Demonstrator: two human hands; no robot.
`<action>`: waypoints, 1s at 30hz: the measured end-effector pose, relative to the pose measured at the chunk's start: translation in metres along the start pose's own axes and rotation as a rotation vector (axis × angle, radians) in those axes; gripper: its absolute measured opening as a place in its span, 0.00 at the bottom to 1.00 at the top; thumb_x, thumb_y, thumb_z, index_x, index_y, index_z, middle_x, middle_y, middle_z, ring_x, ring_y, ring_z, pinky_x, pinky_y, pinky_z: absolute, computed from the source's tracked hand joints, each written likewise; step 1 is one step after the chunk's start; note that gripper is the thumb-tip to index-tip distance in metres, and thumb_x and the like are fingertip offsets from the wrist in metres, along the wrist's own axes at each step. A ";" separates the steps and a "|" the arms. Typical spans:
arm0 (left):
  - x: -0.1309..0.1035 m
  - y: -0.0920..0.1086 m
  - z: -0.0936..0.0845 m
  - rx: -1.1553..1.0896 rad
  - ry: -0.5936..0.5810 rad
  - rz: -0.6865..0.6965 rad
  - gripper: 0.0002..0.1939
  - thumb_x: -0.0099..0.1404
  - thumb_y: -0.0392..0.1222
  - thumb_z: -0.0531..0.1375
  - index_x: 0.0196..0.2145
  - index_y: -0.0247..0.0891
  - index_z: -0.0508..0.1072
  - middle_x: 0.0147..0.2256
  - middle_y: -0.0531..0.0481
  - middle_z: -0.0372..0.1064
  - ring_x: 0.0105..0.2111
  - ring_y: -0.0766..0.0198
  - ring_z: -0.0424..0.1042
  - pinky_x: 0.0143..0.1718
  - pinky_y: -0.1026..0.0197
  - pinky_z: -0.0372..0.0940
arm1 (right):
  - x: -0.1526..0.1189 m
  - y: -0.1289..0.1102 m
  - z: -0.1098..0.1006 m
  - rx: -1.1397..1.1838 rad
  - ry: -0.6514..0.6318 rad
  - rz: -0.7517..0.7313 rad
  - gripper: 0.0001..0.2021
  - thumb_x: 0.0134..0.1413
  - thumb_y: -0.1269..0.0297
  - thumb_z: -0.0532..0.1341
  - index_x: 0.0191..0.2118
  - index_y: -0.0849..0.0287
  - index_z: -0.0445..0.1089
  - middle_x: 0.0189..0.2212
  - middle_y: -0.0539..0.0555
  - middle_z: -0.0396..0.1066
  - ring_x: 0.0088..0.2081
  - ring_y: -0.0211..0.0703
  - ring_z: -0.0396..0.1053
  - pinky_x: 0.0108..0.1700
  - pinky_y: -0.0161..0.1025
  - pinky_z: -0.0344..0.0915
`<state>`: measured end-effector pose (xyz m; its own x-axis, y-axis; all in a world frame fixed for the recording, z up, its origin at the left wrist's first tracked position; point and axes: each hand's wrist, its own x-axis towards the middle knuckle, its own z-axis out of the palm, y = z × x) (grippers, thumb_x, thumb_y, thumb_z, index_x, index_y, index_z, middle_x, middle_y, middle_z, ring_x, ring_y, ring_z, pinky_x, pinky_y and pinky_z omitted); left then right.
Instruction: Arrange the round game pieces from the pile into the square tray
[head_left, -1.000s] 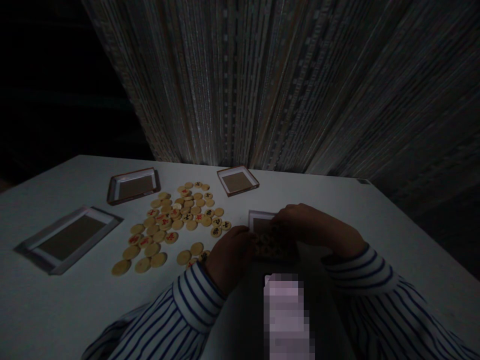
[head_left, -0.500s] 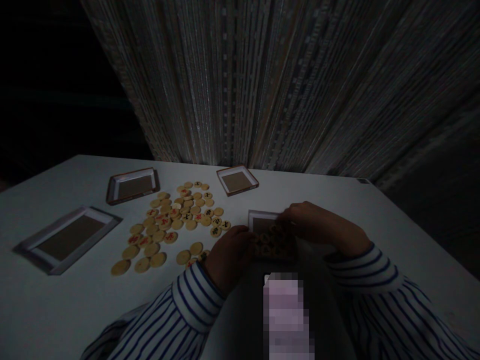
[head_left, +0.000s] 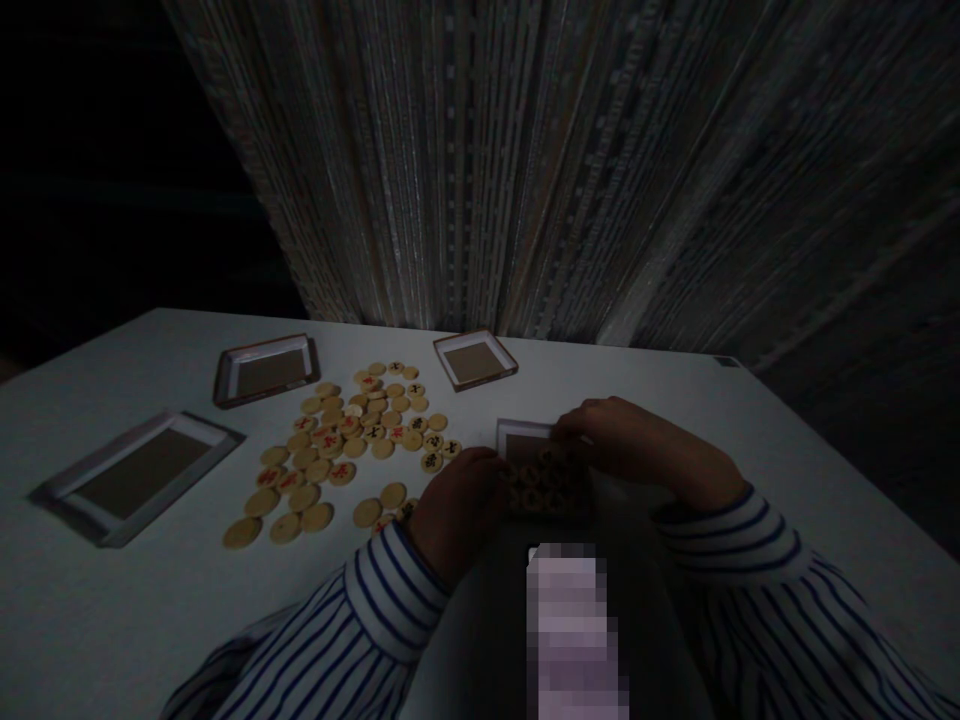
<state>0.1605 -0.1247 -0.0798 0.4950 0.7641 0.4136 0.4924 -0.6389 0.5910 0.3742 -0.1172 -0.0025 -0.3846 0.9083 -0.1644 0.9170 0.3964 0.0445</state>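
Observation:
A shallow box [head_left: 517, 427] with a white inner rim stands on the white table, with several round wooden pieces [head_left: 531, 499] lined up in its near part. My left hand [head_left: 461, 510] rests against the box's left side, its fingers closed round the edge. Over the far right corner, my right hand [head_left: 637, 445] has its fingers bent together above the pieces; whatever is at its fingertips is too dark to make out. Left of the box lies a spread of loose round pieces [head_left: 319, 470], some with red or black characters.
Three more shallow boxes lie on the table [head_left: 750, 470]: one [head_left: 140, 475] at the left, one [head_left: 264, 370] at the back left, one [head_left: 475, 361] at the back middle. Behind hangs a string curtain [head_left: 480, 170]. A pixelated patch [head_left: 574, 630] covers the lower middle.
My right hand has shifted slightly left and up over the box. My left hand and the loose pieces look much the same.

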 end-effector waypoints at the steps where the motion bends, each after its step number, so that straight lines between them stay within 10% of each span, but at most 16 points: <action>1: 0.001 0.001 -0.001 -0.007 0.014 -0.007 0.10 0.58 0.33 0.53 0.37 0.36 0.70 0.38 0.45 0.70 0.38 0.61 0.70 0.39 0.57 0.67 | 0.000 0.000 -0.001 -0.005 0.003 0.006 0.12 0.51 0.70 0.53 0.37 0.54 0.71 0.32 0.53 0.72 0.32 0.41 0.68 0.33 0.36 0.59; 30: 0.009 0.012 -0.040 -0.122 0.430 -0.157 0.08 0.58 0.40 0.55 0.32 0.36 0.72 0.28 0.50 0.72 0.27 0.67 0.70 0.30 0.65 0.65 | -0.024 -0.022 -0.039 -0.027 0.390 0.037 0.12 0.57 0.66 0.50 0.39 0.60 0.69 0.33 0.56 0.71 0.35 0.42 0.67 0.36 0.37 0.60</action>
<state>0.1419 -0.1219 -0.0411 0.0674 0.8343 0.5472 0.4374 -0.5177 0.7354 0.3594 -0.1429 0.0386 -0.3677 0.9025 0.2241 0.9298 0.3615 0.0699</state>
